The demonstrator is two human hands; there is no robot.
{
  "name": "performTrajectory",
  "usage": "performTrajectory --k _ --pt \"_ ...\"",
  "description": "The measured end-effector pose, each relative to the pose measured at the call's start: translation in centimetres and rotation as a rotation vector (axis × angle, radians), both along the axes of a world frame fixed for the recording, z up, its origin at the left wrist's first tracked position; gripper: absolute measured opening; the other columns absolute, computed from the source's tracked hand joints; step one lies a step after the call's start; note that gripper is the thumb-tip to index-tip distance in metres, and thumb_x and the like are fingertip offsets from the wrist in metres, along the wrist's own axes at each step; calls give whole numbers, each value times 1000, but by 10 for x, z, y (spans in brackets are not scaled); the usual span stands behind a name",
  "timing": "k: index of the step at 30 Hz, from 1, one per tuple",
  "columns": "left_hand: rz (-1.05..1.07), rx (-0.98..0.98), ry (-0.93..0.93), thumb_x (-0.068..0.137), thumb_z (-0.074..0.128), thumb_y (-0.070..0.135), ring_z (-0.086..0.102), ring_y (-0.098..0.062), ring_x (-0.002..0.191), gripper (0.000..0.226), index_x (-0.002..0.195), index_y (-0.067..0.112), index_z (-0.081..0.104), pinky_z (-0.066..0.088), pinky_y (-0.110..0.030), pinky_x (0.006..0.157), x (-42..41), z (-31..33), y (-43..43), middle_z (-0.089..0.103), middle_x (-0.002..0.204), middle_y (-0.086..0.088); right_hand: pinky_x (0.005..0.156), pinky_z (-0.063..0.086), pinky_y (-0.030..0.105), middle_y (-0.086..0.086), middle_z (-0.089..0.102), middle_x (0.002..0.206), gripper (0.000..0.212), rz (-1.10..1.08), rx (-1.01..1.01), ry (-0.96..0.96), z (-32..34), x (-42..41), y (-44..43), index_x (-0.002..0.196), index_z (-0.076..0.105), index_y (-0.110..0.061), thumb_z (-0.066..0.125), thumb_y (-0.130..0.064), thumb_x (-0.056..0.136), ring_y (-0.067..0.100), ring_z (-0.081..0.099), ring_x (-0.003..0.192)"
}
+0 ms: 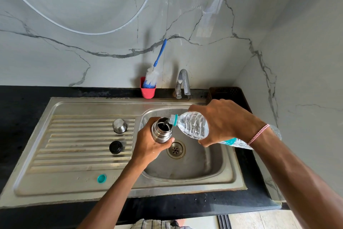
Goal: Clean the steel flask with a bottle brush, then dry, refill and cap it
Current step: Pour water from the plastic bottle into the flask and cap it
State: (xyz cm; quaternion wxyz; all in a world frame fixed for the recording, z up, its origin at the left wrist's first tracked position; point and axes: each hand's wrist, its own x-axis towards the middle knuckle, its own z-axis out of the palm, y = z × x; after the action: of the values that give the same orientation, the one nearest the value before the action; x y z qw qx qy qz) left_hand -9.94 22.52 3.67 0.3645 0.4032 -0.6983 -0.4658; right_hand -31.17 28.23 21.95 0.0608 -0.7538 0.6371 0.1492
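My left hand (146, 145) grips the steel flask (161, 130) upright over the sink basin (194, 165), its mouth uncapped. My right hand (224, 121) holds a clear plastic water bottle (193, 124) tilted down to the left, and water runs from its neck into the flask. The flask's steel cup lid (119, 125) and black stopper (116, 147) lie on the ribbed drainboard (74, 147). The bottle's teal cap (101, 178) lies near the drainboard's front edge. A blue-handled bottle brush (154, 74) stands in a red holder (148, 91) against the wall.
A chrome tap (182, 83) rises behind the basin. The drain (175, 149) lies below the flask. A dark brown tray (228, 93) sits at the back right on the black counter (18, 110). A marble-pattern wall closes in the back and right.
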Motion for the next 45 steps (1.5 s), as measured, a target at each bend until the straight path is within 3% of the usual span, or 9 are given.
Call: performTrajectory --k 16,28,45 --pt "-14 -21 -1 66 97 17 70 -9 96 65 116 33 59 51 -16 85 1 -2 -1 72 102 15 84 53 32 -3 72 111 97 1 -8 15 2 1 -1 146 32 -40 75 -74 66 19 68 99" --pt "-17 -41 8 65 98 14 70 -8 99 67 118 29 61 50 -15 87 3 -1 0 72 106 19 87 58 38 -3 72 110 94 5 -1 -3 -2 1 1 140 32 -39 74 -76 64 20 69 97" --pt "-18 -49 -2 65 98 15 70 -10 97 66 117 31 60 50 -15 85 4 -4 -1 72 104 18 82 52 29 -6 71 110 92 24 -20 7 1 0 3 143 34 -39 74 -74 68 17 68 99"
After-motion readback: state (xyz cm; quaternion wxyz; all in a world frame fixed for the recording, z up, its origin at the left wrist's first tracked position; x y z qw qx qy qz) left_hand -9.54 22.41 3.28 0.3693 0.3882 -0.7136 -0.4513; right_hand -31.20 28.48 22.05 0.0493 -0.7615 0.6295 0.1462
